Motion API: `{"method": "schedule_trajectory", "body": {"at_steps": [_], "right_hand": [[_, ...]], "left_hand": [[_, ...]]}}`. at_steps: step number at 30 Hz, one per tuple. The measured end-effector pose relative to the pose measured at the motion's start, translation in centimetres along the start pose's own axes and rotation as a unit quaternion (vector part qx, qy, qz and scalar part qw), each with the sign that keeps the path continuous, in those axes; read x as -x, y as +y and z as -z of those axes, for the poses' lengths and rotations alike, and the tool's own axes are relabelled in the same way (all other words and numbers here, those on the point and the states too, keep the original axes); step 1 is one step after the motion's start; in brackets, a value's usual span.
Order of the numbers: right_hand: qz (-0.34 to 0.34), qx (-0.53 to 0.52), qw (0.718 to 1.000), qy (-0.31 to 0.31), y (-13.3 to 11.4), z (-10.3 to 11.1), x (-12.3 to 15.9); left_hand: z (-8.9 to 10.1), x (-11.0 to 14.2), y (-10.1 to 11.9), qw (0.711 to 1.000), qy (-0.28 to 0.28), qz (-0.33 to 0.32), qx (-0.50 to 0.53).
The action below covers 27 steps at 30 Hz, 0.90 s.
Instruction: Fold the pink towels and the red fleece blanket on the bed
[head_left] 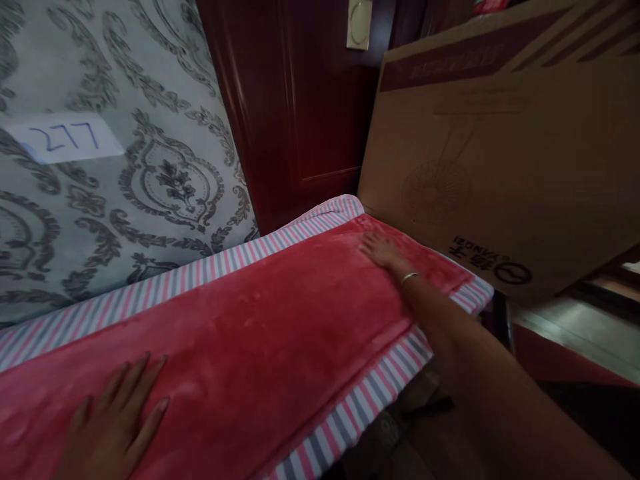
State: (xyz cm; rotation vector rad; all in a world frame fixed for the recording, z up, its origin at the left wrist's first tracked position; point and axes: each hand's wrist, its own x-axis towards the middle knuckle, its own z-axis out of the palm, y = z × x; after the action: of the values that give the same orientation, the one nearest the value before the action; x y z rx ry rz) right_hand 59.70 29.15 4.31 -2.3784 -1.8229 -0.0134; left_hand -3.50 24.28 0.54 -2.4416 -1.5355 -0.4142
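A red plush cloth (pixel 280 313) lies spread lengthwise over a long padded surface with a pink, grey and white striped cover (pixel 345 420). At the lower left, my left hand (pixel 117 417) rests on the cloth with its fingers spread. Near the cloth's far right end, my right hand (pixel 380 250) lies on the red pile, fingers stretched out and a thin bracelet on the wrist. Neither hand grips anything. Faint creases run through the middle of the cloth, and its striped border shows along both long sides.
A large cardboard box (pixel 480 147) with a fan drawing stands against the right end. Behind are a dark red wooden panel (pixel 320 100) and patterned wallpaper (pixel 165 147) bearing a paper marked 277 (pixel 67 139). Dark items sit under the near edge.
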Motion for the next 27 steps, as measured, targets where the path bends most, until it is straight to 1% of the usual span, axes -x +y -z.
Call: {"method": "schedule_trajectory", "body": {"at_steps": [1, 2, 3, 4, 6, 9, 11, 13, 14, 15, 16, 18, 20, 22, 23, 24, 25, 26, 27], "right_hand": [[-0.055, 0.007, 0.998, 0.012, 2.8, -0.3, 0.3], [-0.091, 0.014, 0.995, 0.024, 5.2, -0.6, 0.8], [-0.115, 0.017, 0.993, 0.03, 7.0, -0.9, 1.3], [-0.13, 0.017, 0.991, 0.031, 8.3, -1.2, 1.8], [-0.145, 0.015, 0.989, 0.024, 9.5, -1.4, 2.4], [-0.167, 0.009, 0.986, -0.005, 9.0, -0.7, 2.2], [-0.191, 0.01, 0.981, -0.023, 7.6, 0.2, 1.8], [-0.203, 0.019, 0.979, -0.005, 5.4, 0.8, 1.8], [-0.19, 0.019, 0.982, 0.014, 3.8, 1.0, 2.1], [-0.16, 0.014, 0.986, 0.035, 1.9, 1.0, 2.7], [-0.111, -0.001, 0.993, 0.051, -0.2, 0.8, 3.5], [0.029, -0.053, 0.997, 0.048, -5.1, 0.2, 5.9], [0.151, -0.098, 0.983, 0.023, -10.1, -0.5, 8.9], [0.239, -0.114, 0.964, -0.007, -14.0, -1.1, 11.9], [0.267, -0.11, 0.957, -0.021, -15.3, -1.3, 13.0], [0.284, -0.099, 0.953, -0.033, -16.0, -1.5, 13.9], [0.287, -0.084, 0.953, -0.042, -16.2, -1.6, 14.4], [0.276, -0.066, 0.958, -0.048, -15.7, -1.6, 14.7], [0.248, -0.048, 0.966, -0.049, -14.7, -1.5, 14.7]], "left_hand": [[-0.3, 0.2, -0.2, 1.0, 0.004, 0.001, 0.007], [-0.5, 0.4, -0.3, 1.0, 0.004, 0.004, 0.013], [-0.6, 0.5, -0.3, 1.0, 0.001, 0.007, 0.018], [-0.8, 0.5, -0.4, 1.0, -0.002, 0.012, 0.025], [-0.9, 0.4, -0.4, 0.999, 0.005, 0.02, 0.041], [-0.5, 0.0, -0.2, 0.997, 0.005, 0.043, 0.06], [0.2, -0.4, 0.4, 0.996, -0.021, 0.061, 0.057], [1.2, -0.8, 1.3, 0.996, -0.043, 0.07, 0.039], [1.8, -1.0, 1.8, 0.996, -0.052, 0.069, 0.025], [2.4, -1.1, 2.4, 0.996, -0.061, 0.067, 0.009], [3.0, -1.3, 2.9, 0.995, -0.074, 0.066, -0.009], [3.9, -1.5, 3.9, 0.992, -0.106, 0.06, -0.041], [4.5, -1.6, 4.6, 0.989, -0.123, 0.055, -0.063], [4.8, -1.6, 5.0, 0.987, -0.132, 0.057, -0.071], [4.9, -1.6, 5.2, 0.987, -0.134, 0.059, -0.07], [5.0, -1.6, 5.3, 0.986, -0.137, 0.062, -0.067], [5.1, -1.5, 5.3, 0.987, -0.137, 0.063, -0.062], [5.1, -1.5, 5.3, 0.987, -0.137, 0.063, -0.057], [5.1, -1.4, 5.3, 0.987, -0.136, 0.063, -0.051]]}}
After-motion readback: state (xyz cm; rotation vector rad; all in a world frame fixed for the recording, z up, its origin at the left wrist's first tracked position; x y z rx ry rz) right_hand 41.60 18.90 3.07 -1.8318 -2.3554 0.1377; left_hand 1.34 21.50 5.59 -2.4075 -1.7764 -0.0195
